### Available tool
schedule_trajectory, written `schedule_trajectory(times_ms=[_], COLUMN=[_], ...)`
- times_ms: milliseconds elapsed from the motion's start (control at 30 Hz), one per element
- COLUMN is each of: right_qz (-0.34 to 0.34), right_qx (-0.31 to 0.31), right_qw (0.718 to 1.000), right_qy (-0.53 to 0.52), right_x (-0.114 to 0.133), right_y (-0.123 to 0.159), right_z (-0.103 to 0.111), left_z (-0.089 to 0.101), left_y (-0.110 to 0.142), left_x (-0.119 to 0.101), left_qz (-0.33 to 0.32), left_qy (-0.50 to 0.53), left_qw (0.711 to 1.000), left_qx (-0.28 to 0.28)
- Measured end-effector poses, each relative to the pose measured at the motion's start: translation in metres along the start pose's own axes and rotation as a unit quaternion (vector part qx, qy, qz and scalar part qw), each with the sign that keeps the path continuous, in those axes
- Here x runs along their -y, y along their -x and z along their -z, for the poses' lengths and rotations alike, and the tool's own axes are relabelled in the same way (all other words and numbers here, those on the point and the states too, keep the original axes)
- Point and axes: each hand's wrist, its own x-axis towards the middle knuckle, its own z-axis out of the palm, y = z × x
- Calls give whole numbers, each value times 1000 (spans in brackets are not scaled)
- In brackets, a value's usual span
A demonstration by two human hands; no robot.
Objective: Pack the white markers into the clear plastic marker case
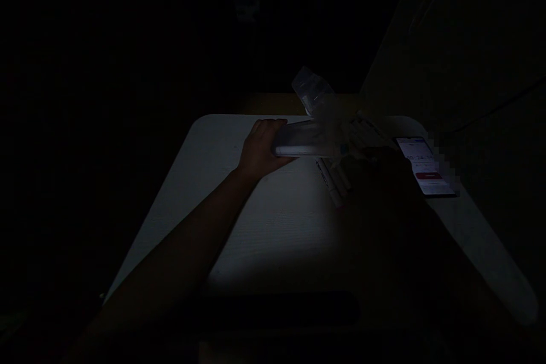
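Pale and flat, the plastic case [301,142] lies across the far middle of the white worktop [273,227], its long axis running left to right. The scene is very dark, so little beyond outlines can be read.

Nearest the camera, a forearm reaches from the lower left diagonally up toward the centre. At its end the left hand [260,148] is curled around the left end of the case, fingers over the top edge and palm against the side, so it has hold of that end while the rest of the case stretches away to the right of the hand. Whether the case rests on the worktop or is lifted a little cannot be told.

Just right of the case, and slightly nearer, a few marker pens [335,182] lie loosely together, pointing near to far at a slight angle. The right hand is not clearly visible; a dark shape over the right part of the worktop may be an arm, but its hand and grip cannot be made out.

Further right, a lit phone [424,166] lies face up near the worktop's right edge. Beyond the case, a blurred clear plastic piece [311,91] stands up, tilted, at the far edge.
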Motion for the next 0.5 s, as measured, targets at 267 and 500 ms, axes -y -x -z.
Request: schedule_trajectory(times_ms=[267, 500], right_qz=[-70, -72], right_qx=[-57, -138], right_qw=[996, 986], right_qy=[-5, -53], right_x=[13, 11], right_y=[-1, 0], right_z=[22, 27], left_z=[-1, -1], left_y=[0, 1], left_x=[0, 0], left_qz=[-3, -6], left_qy=[9, 21], left_qw=[1000, 1000], left_qx=[-6, -8])
